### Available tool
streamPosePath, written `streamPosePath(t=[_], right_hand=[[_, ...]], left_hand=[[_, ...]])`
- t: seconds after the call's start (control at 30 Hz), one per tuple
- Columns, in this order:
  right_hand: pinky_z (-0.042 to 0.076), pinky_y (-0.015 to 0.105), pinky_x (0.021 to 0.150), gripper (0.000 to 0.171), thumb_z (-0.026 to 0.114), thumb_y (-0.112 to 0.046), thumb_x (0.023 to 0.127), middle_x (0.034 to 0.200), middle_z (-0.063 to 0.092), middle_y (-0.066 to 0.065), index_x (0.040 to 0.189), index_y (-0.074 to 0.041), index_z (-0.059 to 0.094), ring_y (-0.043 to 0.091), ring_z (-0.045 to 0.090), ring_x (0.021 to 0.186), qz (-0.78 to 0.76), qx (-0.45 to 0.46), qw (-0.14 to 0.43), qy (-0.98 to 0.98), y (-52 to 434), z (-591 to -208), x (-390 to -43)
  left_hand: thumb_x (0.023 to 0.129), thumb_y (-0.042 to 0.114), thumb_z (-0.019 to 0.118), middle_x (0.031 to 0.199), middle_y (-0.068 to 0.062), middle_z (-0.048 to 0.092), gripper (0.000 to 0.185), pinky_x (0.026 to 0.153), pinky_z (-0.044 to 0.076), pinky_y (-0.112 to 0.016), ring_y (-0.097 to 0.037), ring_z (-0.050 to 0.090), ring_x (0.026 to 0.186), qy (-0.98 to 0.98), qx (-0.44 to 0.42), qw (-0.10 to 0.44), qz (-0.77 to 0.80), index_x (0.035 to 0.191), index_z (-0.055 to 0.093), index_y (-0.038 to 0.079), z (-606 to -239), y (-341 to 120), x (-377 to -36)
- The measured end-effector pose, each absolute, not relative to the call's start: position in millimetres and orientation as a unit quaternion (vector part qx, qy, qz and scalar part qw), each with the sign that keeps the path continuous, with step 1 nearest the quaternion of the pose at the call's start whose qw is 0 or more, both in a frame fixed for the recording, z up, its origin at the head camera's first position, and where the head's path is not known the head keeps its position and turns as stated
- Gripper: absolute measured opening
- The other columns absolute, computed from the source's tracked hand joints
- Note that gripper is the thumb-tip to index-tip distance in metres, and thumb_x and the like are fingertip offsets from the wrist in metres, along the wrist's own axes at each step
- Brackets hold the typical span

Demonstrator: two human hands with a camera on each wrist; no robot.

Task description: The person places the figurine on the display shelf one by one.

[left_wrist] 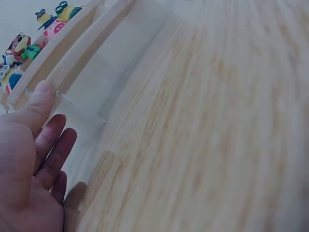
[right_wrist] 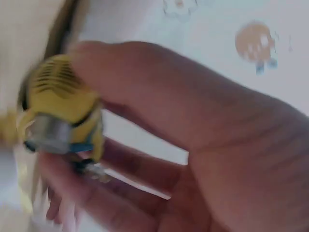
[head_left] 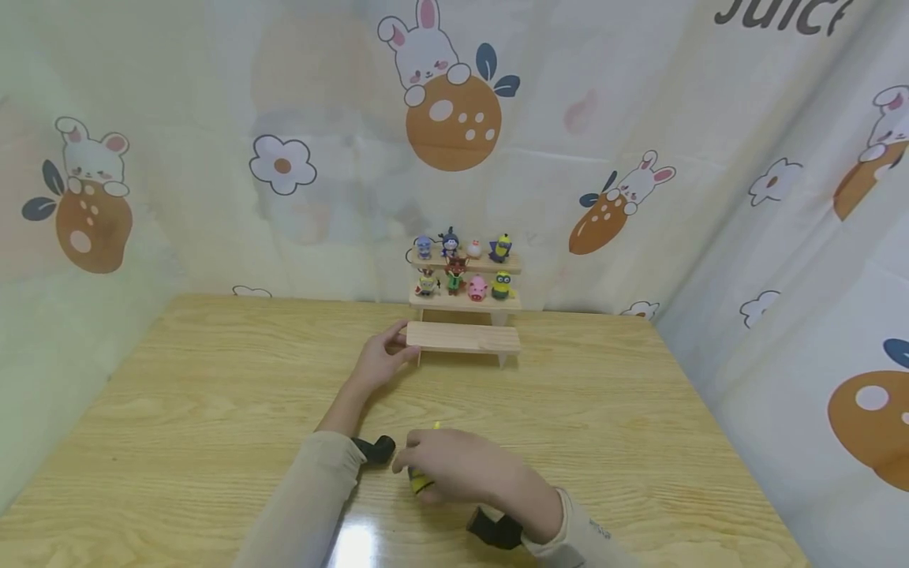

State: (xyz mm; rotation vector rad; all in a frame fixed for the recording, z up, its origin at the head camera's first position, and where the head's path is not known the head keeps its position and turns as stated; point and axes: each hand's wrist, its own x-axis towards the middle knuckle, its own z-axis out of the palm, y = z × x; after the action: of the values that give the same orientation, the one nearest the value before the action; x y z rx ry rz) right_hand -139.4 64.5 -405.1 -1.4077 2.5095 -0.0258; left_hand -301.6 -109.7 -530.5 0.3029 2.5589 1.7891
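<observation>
My right hand (head_left: 461, 465) pinches a yellow Minion figurine (right_wrist: 63, 96) between thumb and fingers, above the near part of the table. Dark hair lines and a grey goggle show on the figurine in the right wrist view, blurred; the hand covers most of it in the head view. At the left end of the lowest step of a three-step wooden display stand (head_left: 465, 338), my left hand (head_left: 376, 363) grips the board. Its thumb (left_wrist: 41, 92) lies on the front edge, the other fingers are loosely bent below, and the index finger is hidden.
Small figurines stand on the two upper steps, among them a pink pig (head_left: 477, 289), a fox in green (head_left: 454, 274) and a green-clad Minion (head_left: 502, 285). The stand is near the back of the wooden table (head_left: 213, 410), before a printed curtain (head_left: 341, 229).
</observation>
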Motion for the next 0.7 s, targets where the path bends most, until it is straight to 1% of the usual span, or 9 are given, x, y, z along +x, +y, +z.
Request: streamPosePath(t=[0.07, 0.13, 0.23, 0.27, 0.37, 0.43, 0.53, 0.57, 0.7], right_hand=[[0.048, 0.017, 0.083, 0.037, 0.073, -0.023, 0.082, 0.111, 0.062, -0.006, 0.118, -0.020, 0.065, 0.001, 0.057, 0.092, -0.069, -0.479, 0.142, 0.864, 75.4, -400.5, -154.8], [0.049, 0.019, 0.084, 0.033, 0.068, -0.021, 0.086, 0.111, 0.063, -0.004, 0.119, -0.017, 0.065, 0.003, 0.058, 0.094, -0.151, -0.473, 0.163, 0.852, 87.9, -399.3, -173.2], [0.050, 0.024, 0.089, 0.028, 0.060, -0.019, 0.092, 0.117, 0.063, -0.001, 0.120, -0.014, 0.063, 0.007, 0.059, 0.102, -0.279, -0.443, 0.196, 0.829, 107.6, -406.6, -202.0], [0.051, 0.026, 0.088, 0.027, 0.058, -0.018, 0.094, 0.118, 0.064, 0.001, 0.120, -0.012, 0.063, 0.009, 0.060, 0.101, -0.320, -0.432, 0.203, 0.818, 113.6, -411.3, -211.3], [0.051, 0.032, 0.090, 0.029, 0.052, -0.020, 0.098, 0.126, 0.061, 0.008, 0.123, -0.006, 0.060, 0.015, 0.059, 0.108, -0.430, -0.374, 0.221, 0.792, 128.9, -428.2, -235.2], [0.050, 0.036, 0.094, 0.033, 0.050, -0.024, 0.100, 0.131, 0.057, 0.012, 0.126, -0.005, 0.058, 0.018, 0.058, 0.113, -0.489, -0.325, 0.231, 0.775, 136.0, -437.7, -246.6], [0.046, 0.037, 0.101, 0.039, 0.050, -0.032, 0.099, 0.137, 0.052, 0.014, 0.129, -0.007, 0.055, 0.018, 0.053, 0.121, -0.551, -0.253, 0.243, 0.757, 142.8, -447.6, -257.0], [0.045, 0.039, 0.102, 0.040, 0.052, -0.033, 0.098, 0.137, 0.051, 0.014, 0.129, -0.007, 0.055, 0.018, 0.053, 0.121, -0.561, -0.238, 0.240, 0.755, 144.5, -450.2, -259.3], [0.044, 0.041, 0.103, 0.041, 0.062, -0.023, 0.093, 0.137, 0.049, 0.019, 0.130, -0.007, 0.052, 0.023, 0.053, 0.123, -0.589, -0.206, 0.225, 0.748, 147.1, -453.7, -263.5]], left_hand=[[0.088, 0.031, 0.068, 0.115, -0.013, 0.066, 0.067, 0.095, 0.047, -0.045, -0.028, 0.061, 0.107, 0.816, 0.097, 0.003, 0.570, 0.145, 0.039, 0.011, -529.3, -109.2, -300.6], [0.088, 0.030, 0.068, 0.115, -0.013, 0.066, 0.066, 0.095, 0.047, -0.045, -0.028, 0.061, 0.107, 0.817, 0.099, 0.001, 0.568, 0.145, 0.039, 0.010, -527.6, -108.7, -299.5], [0.088, 0.029, 0.068, 0.115, -0.013, 0.066, 0.066, 0.098, 0.045, -0.045, -0.027, 0.061, 0.107, 0.819, 0.094, 0.001, 0.566, 0.145, 0.039, 0.010, -525.8, -108.5, -298.5], [0.088, 0.029, 0.068, 0.115, -0.013, 0.066, 0.066, 0.098, 0.045, -0.045, -0.027, 0.061, 0.107, 0.819, 0.093, 0.001, 0.566, 0.145, 0.039, 0.010, -525.6, -108.6, -298.5], [0.087, 0.029, 0.069, 0.114, -0.012, 0.066, 0.066, 0.098, 0.045, -0.043, -0.026, 0.061, 0.106, 0.821, 0.087, 0.002, 0.564, 0.144, 0.040, 0.012, -527.2, -109.0, -299.3], [0.087, 0.030, 0.069, 0.114, -0.011, 0.066, 0.066, 0.097, 0.046, -0.043, -0.026, 0.061, 0.106, 0.822, 0.086, 0.002, 0.563, 0.144, 0.040, 0.011, -528.2, -109.0, -299.9], [0.087, 0.029, 0.069, 0.114, -0.012, 0.066, 0.066, 0.097, 0.045, -0.044, -0.026, 0.060, 0.106, 0.821, 0.086, -0.001, 0.565, 0.144, 0.041, 0.010, -529.2, -108.6, -300.6], [0.087, 0.028, 0.069, 0.113, -0.013, 0.066, 0.066, 0.097, 0.045, -0.045, -0.027, 0.060, 0.106, 0.819, 0.087, -0.002, 0.567, 0.144, 0.041, 0.010, -529.3, -108.4, -300.9], [0.087, 0.027, 0.070, 0.113, -0.014, 0.066, 0.065, 0.093, 0.048, -0.044, -0.027, 0.061, 0.104, 0.815, 0.091, -0.004, 0.572, 0.143, 0.042, 0.009, -529.3, -107.7, -302.2]])
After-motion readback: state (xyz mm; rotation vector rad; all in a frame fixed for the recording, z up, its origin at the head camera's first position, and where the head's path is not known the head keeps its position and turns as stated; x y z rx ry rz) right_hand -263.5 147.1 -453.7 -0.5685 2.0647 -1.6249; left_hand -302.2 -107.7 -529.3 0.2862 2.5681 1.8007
